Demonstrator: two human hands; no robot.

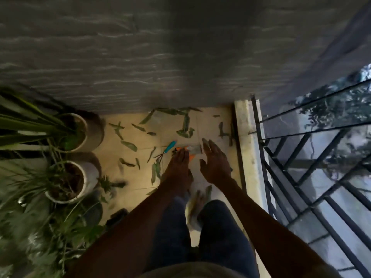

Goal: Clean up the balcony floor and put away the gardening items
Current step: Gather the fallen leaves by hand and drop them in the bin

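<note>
Teal-handled hand rake (168, 148) on floor just left of left hand (179, 167) — fingers extended, right hand (214, 163) spread, holding nothing

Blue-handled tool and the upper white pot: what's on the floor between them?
Head view: fallen green leaves lie scattered on the tan floor tiles between the blue-handled tool and the upper white pot; nothing else shows there.

Dim overall; floor (170, 135) lit warm, daylight seen thru railing (313, 157) at right. Plants (40, 197) motion-blurred, wall (120, 47) soft, wide-angle bending noted at edges.
</note>
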